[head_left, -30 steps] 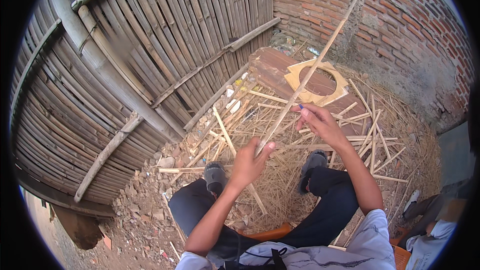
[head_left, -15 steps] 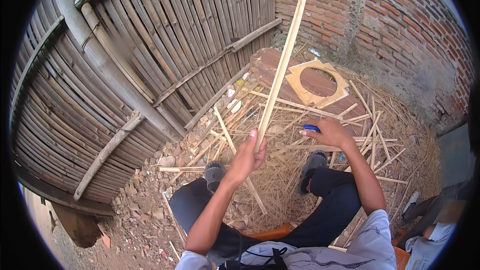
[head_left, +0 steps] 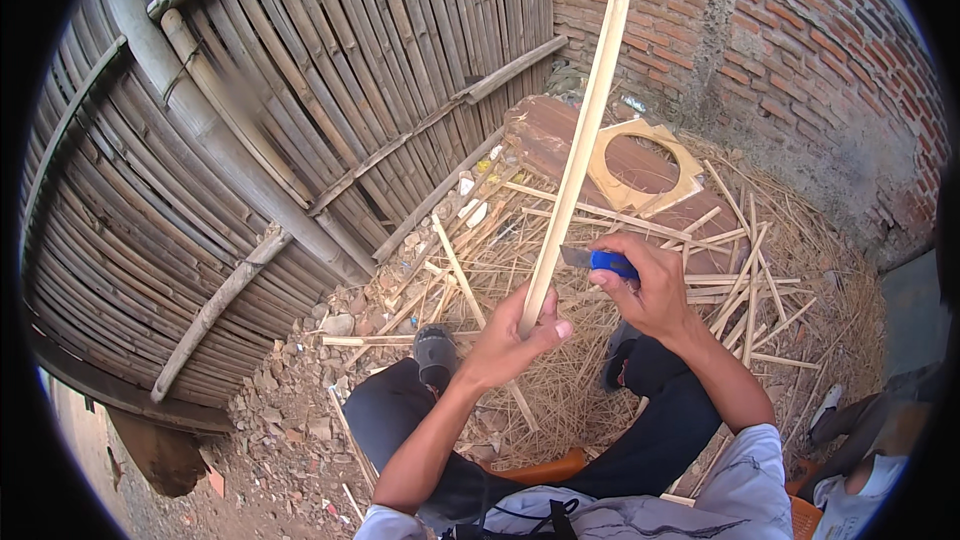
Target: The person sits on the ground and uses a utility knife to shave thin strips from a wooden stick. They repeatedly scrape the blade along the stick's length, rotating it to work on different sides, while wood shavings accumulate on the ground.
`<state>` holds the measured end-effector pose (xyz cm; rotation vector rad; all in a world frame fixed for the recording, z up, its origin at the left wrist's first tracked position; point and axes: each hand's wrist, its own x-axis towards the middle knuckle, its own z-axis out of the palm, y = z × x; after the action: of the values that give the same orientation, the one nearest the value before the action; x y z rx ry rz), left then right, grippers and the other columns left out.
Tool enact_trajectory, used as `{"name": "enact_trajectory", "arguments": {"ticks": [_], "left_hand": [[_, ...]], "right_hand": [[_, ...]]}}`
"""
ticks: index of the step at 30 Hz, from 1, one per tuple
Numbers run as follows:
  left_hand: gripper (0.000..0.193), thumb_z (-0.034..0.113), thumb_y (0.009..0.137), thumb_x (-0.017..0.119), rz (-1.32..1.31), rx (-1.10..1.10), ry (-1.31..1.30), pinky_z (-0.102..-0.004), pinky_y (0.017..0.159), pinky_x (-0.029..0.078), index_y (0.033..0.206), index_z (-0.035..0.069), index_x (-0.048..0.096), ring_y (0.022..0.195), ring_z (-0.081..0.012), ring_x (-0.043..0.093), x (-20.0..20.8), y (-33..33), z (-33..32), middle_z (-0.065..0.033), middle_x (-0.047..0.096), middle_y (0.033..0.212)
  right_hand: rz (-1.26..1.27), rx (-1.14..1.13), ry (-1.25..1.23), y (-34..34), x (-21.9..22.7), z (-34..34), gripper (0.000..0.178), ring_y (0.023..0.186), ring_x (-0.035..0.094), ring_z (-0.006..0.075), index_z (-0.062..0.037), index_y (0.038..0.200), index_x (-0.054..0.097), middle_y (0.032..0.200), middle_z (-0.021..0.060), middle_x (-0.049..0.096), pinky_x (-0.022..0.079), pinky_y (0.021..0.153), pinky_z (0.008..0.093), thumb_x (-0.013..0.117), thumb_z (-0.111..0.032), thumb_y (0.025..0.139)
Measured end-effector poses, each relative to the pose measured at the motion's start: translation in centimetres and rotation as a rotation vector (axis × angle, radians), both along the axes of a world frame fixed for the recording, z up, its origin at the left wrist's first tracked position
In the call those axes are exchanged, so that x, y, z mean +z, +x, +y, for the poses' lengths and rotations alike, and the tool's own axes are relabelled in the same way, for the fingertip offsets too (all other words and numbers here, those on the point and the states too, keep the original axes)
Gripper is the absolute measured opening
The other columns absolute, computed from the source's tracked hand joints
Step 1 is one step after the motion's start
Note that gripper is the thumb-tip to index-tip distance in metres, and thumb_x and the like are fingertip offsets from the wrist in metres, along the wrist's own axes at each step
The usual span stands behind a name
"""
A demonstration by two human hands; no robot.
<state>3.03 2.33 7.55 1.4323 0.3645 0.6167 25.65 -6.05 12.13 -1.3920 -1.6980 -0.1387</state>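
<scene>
My left hand (head_left: 512, 342) is closed around the lower end of a long pale wood strip (head_left: 585, 130), which slants up and away past the top edge of the view. In my right hand (head_left: 648, 285) is a utility knife (head_left: 612, 262) with a blue handle. Its blade points left and lies right beside the strip; whether it touches the wood I cannot tell. Below my hands are my dark-trousered legs and shoes (head_left: 435, 355), set apart on the straw-covered ground.
Several cut wood strips (head_left: 752, 280) lie scattered on straw and shavings (head_left: 560, 400). A board with a round hole (head_left: 648, 202) rests on a brown panel (head_left: 640, 162). A bamboo fence (head_left: 400, 70) stands left, a brick wall (head_left: 800, 90) behind. Another person's arm (head_left: 860, 475) shows at lower right.
My right hand has brought the knife left and turned it, so its blade now shows beside the strip. My left hand has moved slightly down and right with the strip.
</scene>
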Motion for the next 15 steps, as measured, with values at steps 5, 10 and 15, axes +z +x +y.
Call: {"name": "enact_trajectory", "arguments": {"ticks": [5,10,15], "left_hand": [[0.041,0.029,0.096,0.09,0.008,0.114,0.128,-0.0234,0.067,0.044,0.117,0.006,0.062,0.077,-0.0034,0.05,-0.4,1.0,-0.4,0.0067,0.053,0.087],[0.04,0.032,0.099,0.086,0.053,0.25,0.142,-0.0274,0.067,0.048,0.117,0.0,0.071,0.079,-0.0071,0.057,-1.1,1.6,-0.9,0.0001,0.067,0.089],[0.047,0.043,0.104,0.078,0.185,0.333,0.222,-0.0322,0.065,0.049,0.111,-0.003,0.072,0.076,-0.0105,0.058,-1.1,1.6,-1.0,-0.0035,0.068,0.085]], "right_hand": [[-0.09,0.065,-0.048,-1.0,-0.9,0.1,0.028,0.073,0.078,0.0236,-0.0084,0.108,0.077,0.092,0.0067,0.079,0.06,0.06,0.0349,0.085,-0.032,0.094],[-0.162,0.041,-0.054,-1.9,-1.9,0.2,0.027,0.073,0.078,0.027,-0.0084,0.109,0.076,0.094,0.0075,0.079,0.059,0.059,0.0368,0.084,-0.028,0.092],[-0.156,0.033,-0.08,-2.4,-2.3,0.2,0.027,0.075,0.078,0.0299,-0.0075,0.11,0.075,0.097,0.0096,0.079,0.06,0.06,0.0393,0.084,-0.025,0.092]]}}
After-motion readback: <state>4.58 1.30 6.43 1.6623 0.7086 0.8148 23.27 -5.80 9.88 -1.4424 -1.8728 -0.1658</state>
